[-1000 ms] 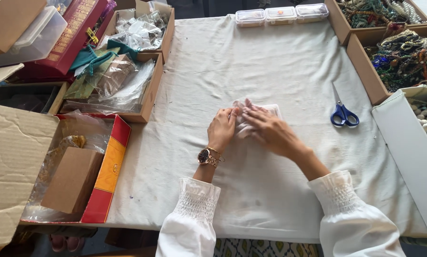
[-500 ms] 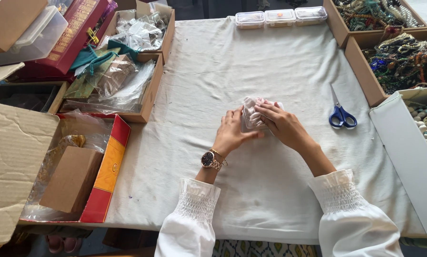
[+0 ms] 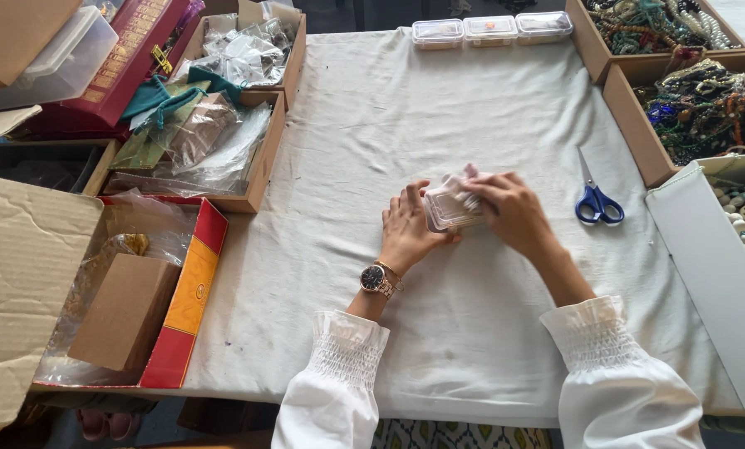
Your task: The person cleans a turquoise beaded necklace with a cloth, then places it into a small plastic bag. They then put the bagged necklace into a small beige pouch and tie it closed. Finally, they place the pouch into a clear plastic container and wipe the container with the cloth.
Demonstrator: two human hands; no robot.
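A small clear plastic box (image 3: pixel 449 208) with something pale inside is raised on its edge above the white cloth of the table (image 3: pixel 372 141). My left hand (image 3: pixel 409 229) steadies the box from the left, fingers spread against its side, a watch on the wrist. My right hand (image 3: pixel 509 209) grips it from the right, fingers curled over its top and lid.
Blue-handled scissors (image 3: pixel 597 199) lie right of my hands. Three small clear boxes (image 3: pixel 490 30) stand at the far edge. Cardboard trays of beads (image 3: pixel 705 108) line the right side. Boxes with plastic bags (image 3: pixel 214 141) and a red box (image 3: pixel 177 291) sit on the left.
The small box lay flat under both hands a second ago. It has since been lifted and tilted up on edge, with my right hand moving over its top.
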